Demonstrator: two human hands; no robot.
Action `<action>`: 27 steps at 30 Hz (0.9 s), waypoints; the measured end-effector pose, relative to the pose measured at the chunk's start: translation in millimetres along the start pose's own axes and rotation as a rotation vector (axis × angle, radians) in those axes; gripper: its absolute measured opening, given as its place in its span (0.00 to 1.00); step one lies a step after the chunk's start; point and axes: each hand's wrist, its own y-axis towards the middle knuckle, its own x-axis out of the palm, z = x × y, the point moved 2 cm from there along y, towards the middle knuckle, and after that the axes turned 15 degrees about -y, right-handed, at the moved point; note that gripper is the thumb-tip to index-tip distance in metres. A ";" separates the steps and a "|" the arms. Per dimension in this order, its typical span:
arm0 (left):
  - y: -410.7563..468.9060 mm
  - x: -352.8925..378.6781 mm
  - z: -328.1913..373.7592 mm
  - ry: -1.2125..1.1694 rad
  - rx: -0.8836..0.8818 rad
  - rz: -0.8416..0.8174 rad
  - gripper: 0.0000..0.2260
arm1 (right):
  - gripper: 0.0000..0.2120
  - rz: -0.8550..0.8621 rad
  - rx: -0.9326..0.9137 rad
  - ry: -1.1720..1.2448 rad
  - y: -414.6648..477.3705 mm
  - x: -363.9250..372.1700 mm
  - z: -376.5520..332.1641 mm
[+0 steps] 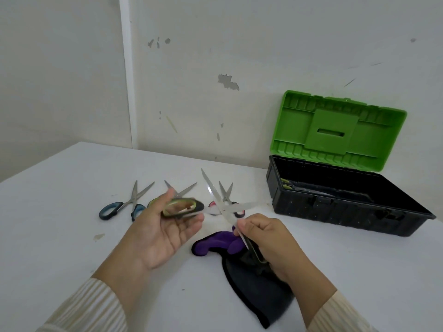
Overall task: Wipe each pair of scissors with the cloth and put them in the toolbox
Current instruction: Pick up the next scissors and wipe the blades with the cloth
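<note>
Left of the toolbox [347, 215], the palm-up left hand [165, 232] and right hand [269, 238] each grip a handle of the scissors [217, 196].

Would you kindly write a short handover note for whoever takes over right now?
Left hand and right hand each grip a handle of the spread-open scissors, over the cloth.
The toolbox is open; a yellow-handled pair seems to lie inside.
The blue-handled scissors, pink-handled scissors and a third pair lie on the table.
Left: wipe and box the held pair, then those three.
</note>
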 end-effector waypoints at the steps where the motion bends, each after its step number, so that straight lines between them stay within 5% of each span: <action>1: 2.8 0.9 -6.2 -0.122 0.014 -0.026 0.22 | 0.14 0.019 0.001 0.022 0.5 3.9 -1.0; 3: 3.6 4.9 -26.8 -0.114 0.029 -0.071 0.18 | 0.16 0.066 -0.044 0.009 1.2 10.7 -3.2; 7: 2.0 7.6 -52.5 0.275 0.127 -0.107 0.08 | 0.19 0.097 -0.212 -0.115 2.2 19.2 -7.5; 12: 3.4 5.1 -36.0 0.226 0.187 -0.025 0.08 | 0.09 -0.117 -0.314 -0.136 1.4 6.8 0.6; 16: -1.5 4.5 -25.9 0.308 0.125 -0.025 0.08 | 0.07 0.120 -0.174 0.257 18.7 -24.9 23.7; 18: -5.2 5.0 -31.7 0.490 0.055 -0.034 0.07 | 0.16 0.262 -0.175 0.368 24.0 -37.2 28.9; 21: -4.9 4.8 -46.6 0.709 0.032 -0.020 0.09 | 0.19 0.309 -0.347 0.164 12.6 -31.7 9.2; 24: -1.6 3.7 -55.9 0.839 0.100 -0.012 0.08 | 0.22 0.112 -0.463 -0.199 0.8 7.8 -6.2; 27: -3.0 4.1 -57.7 0.999 0.188 -0.022 0.08 | 0.13 0.192 -0.566 -0.557 7.4 16.9 -6.4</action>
